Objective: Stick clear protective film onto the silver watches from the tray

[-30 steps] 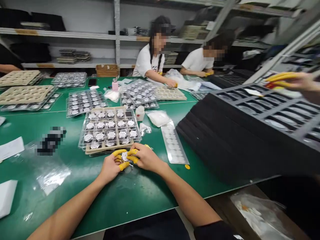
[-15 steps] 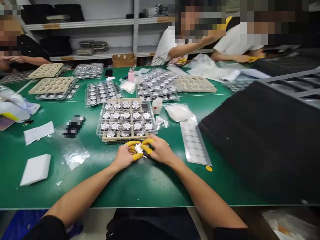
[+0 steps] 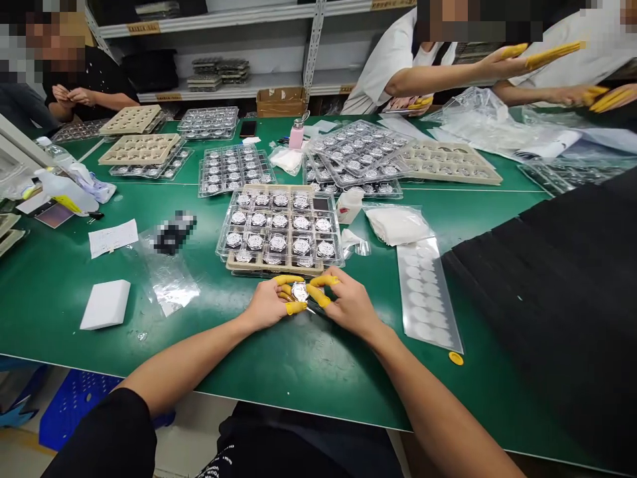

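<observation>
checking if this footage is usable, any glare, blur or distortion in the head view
Head view: glare whitens part of the clear bag; head view: the hands look fairly sharp, though fine detail on the round metallic piece is too small to read; head view: the shelf post leans, from tilt or lens distortion, unclear which; head view: pixel blocks cover a dark item.

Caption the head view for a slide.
Left hand holds a round silver piece, right hand at its edge, before a loaded tray on a green table.

Left sleeve [image 3: 107, 435]: black | shirt [image 3: 273, 458]: black, white lettering [image 3: 219, 463], wording unclear | left grip [image 3: 267, 307], right grip [image 3: 351, 302]: yellow finger cots [image 3: 297, 307]
</observation>
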`<state>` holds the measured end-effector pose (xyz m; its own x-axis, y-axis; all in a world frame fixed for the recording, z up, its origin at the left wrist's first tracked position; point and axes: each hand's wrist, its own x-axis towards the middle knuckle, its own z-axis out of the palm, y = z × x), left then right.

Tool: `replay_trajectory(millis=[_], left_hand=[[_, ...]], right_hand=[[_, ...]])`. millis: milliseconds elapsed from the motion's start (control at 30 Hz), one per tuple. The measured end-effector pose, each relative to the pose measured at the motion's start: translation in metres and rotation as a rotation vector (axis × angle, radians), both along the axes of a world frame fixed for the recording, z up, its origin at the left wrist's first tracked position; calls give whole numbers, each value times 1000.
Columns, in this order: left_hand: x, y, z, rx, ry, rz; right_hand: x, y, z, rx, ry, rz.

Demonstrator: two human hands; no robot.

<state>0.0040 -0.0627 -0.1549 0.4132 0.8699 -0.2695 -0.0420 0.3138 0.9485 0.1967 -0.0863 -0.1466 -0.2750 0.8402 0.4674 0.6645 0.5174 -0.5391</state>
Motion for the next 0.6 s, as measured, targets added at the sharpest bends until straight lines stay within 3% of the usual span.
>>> replay_trajectory(millis=[100,200,333,433,533,600], left_hand=[[0,-1,0,-11,-5,-9],[0,-1,-1,-8,6,-8],[1,-1,-2,1,14,10],[0,-2,-1,12,12,15],[-3,-6,1,96,37,23],[-5,-8,1,238,98,3]], right_hand=[[1,-1,-1,-9,16,54],[-3,-3,-2,7,40,-7],[-7,-2,-3,-9,58,18],[5,3,-1,2,46,-127],[26,4,5,-1,-13,-203],[34,2,11,-22,-7,-144]])
